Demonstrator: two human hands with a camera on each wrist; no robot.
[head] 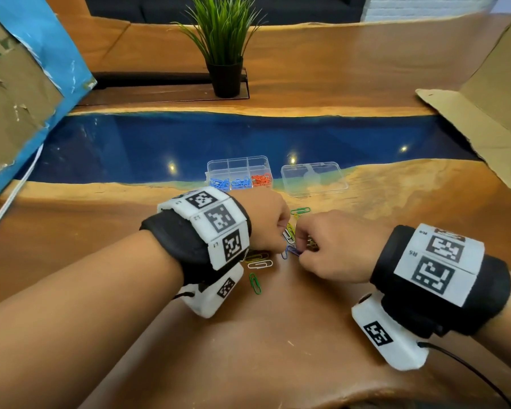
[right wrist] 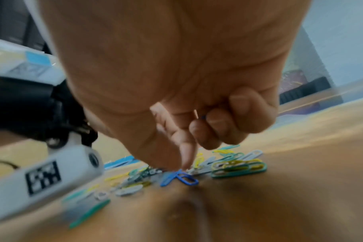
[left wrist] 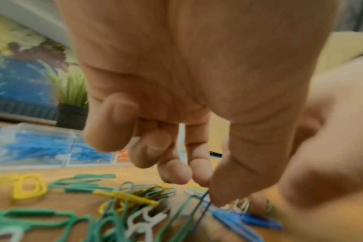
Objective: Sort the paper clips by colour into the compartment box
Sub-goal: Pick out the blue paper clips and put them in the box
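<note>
Loose paper clips (head: 289, 236) in green, yellow, white and blue lie heaped on the wooden table, and both hands meet over them. My left hand (head: 285, 231) has its fingers curled; thumb and forefinger (left wrist: 209, 190) pinch a dark clip (left wrist: 203, 201) at the heap's edge. My right hand (head: 300, 246) pinches a blue clip (right wrist: 184, 177) between thumb and forefinger (right wrist: 180, 165), with the other fingers curled. The clear compartment box (head: 239, 164) stands just beyond, holding blue clips (head: 230, 183) in two compartments and orange-red clips (head: 261, 180) in a third.
The box's clear lid (head: 314, 178) lies to its right. Single green clips (head: 255, 283) (head: 300, 211) and a white one (head: 260, 264) lie around the heap. A potted plant (head: 224, 54) stands at the back, and cardboard (head: 484, 113) leans at both sides.
</note>
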